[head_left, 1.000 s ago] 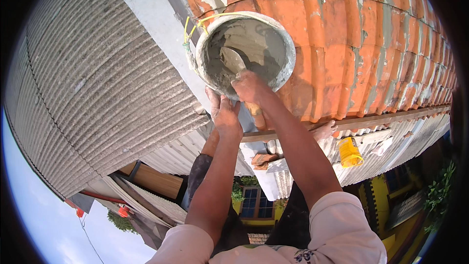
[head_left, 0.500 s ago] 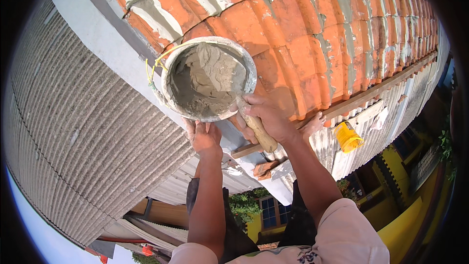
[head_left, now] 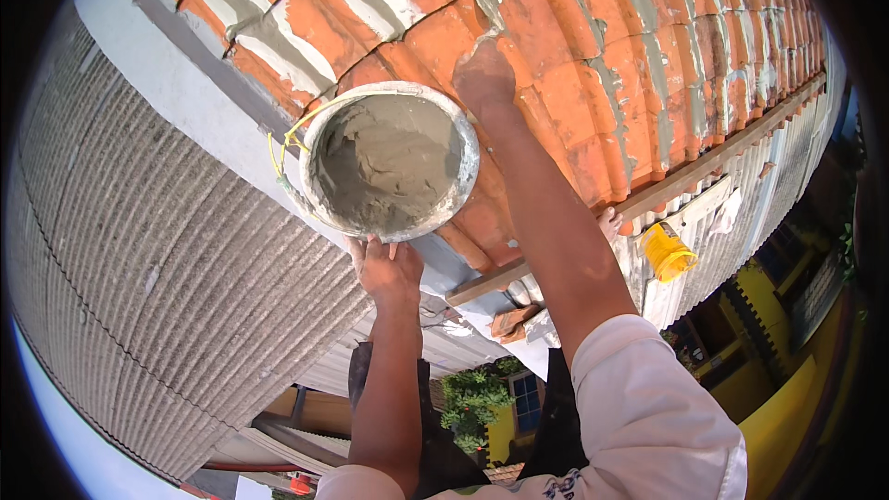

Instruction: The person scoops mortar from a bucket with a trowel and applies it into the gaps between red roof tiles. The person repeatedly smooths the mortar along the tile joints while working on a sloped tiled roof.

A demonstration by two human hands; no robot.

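Head view: bucket (head_left: 469,167) lies just beyond spread left fingers (head_left: 374,249), touching; right fingers (head_left: 480,63) I cannot tell.

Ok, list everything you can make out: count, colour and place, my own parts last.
Bucket: one, whitish, left of centre
Mortar: one mass, grey-brown, in the bucket
Cord: one, yellow, bucket's upper left
Roof tiles: many, orange with grey and white streaks, top and right
Corrugated roofing: one expanse, grey, left
Batten: one, brown, along the tiles' lower edge
Pail: one, yellow, right
Tile pieces: a few, orange-brown, below the batten's left end
Plant: one, green, bottom centre
Sleeves: two, pale, bottom
Left hand: one, at the bucket's near side
Right hand: one, over the tiles
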